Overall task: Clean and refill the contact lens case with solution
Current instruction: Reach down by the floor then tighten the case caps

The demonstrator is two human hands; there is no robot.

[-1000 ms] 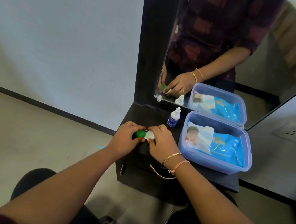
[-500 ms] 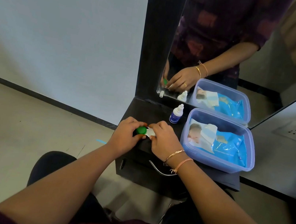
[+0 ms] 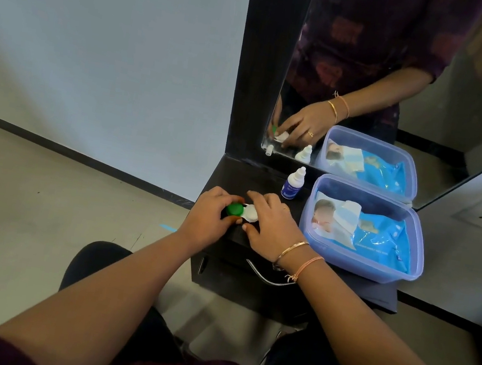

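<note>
— Mid-frame, left hand [image 3: 209, 218]: grip closed round the green cap [image 3: 234, 209] of the contact lens case [image 3: 243, 212]. Why?
— To twist it, probably. Right hand [image 3: 268, 224]: grip pinching the white half [image 3: 251, 214], steadying it on the table [image 3: 252, 179]. Further right, solution bottle [image 3: 292, 185] upright, handy for refilling.

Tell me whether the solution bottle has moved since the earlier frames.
No. The solution bottle keeps its spot on the black shelf, just left of the plastic tub's back corner; only the camera shifted.
</note>
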